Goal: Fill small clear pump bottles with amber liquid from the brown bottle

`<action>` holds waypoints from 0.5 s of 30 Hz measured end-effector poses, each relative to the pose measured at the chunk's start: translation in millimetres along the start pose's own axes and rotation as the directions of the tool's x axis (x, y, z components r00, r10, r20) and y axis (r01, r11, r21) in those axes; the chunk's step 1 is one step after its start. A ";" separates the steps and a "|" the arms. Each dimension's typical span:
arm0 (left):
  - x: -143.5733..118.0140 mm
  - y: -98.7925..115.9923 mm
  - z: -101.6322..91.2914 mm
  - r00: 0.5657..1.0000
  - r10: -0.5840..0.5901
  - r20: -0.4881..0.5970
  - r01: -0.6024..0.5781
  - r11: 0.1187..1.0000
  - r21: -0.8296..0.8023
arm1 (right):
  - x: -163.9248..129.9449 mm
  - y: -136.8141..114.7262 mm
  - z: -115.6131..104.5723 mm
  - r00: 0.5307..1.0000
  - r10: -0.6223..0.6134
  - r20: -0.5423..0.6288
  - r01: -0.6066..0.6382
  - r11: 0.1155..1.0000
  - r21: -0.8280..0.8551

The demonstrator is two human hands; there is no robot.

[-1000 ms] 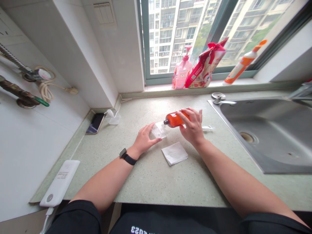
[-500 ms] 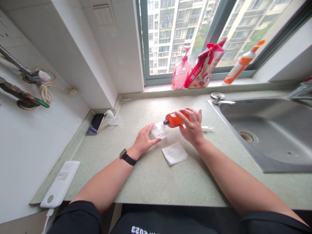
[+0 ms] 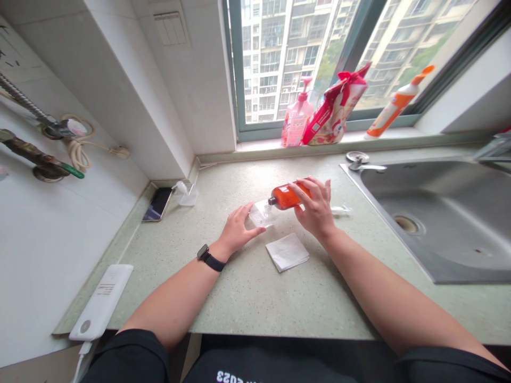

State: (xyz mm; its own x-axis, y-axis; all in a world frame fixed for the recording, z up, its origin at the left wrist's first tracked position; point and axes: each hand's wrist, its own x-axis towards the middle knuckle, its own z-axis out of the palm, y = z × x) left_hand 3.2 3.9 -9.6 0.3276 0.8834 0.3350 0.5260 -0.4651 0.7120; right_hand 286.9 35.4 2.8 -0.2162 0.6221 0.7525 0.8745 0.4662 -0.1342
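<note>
In my right hand (image 3: 314, 205) is an orange-red bottle (image 3: 285, 196), tipped on its side with its dark threaded neck pointing left and no cap on it. That neck is over a clear plastic container (image 3: 261, 214), whose opening I cannot make out clearly. My left hand (image 3: 240, 227) grips the container from the left, thumb in front and fingers behind. A folded white paper napkin (image 3: 287, 252) lies on the counter just in front of the container. Behind my right hand, a white pump top (image 3: 341, 210) is partly hidden.
Left on the counter are a phone (image 3: 158, 204), a clear container with a white nozzle (image 3: 186, 193) and a white power bank (image 3: 101, 302) with a cable. A steel sink (image 3: 443, 223) is at right. A pink pump bottle (image 3: 296, 121) stands on the windowsill.
The view has shifted very slightly. Both hands, the tipped bottle and the clear container keep the same pose.
</note>
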 end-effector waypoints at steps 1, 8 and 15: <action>0.0 -0.2 0.1 1.000 0.000 0.000 0.000 1.000 0.002 | 0.0 0.0 0.0 1.000 -0.003 0.000 0.003 1.000 0.001; -0.4 0.7 0.0 1.000 -0.013 0.008 0.013 1.000 -0.008 | 0.4 0.2 -1.2 0.999 -0.031 -0.009 0.031 0.999 -0.011; -0.7 0.9 0.2 1.000 -0.017 0.008 0.018 1.000 -0.019 | 0.3 1.0 -0.4 0.999 -0.031 -0.009 0.031 0.999 -0.008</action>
State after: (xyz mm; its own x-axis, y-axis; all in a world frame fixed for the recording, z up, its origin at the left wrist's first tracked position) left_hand 3.5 2.8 -9.3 0.3246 0.8909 0.3177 0.5166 -0.4483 0.7295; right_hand 287.9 35.7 3.1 -0.2394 0.6015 0.7621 0.8708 0.4802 -0.1054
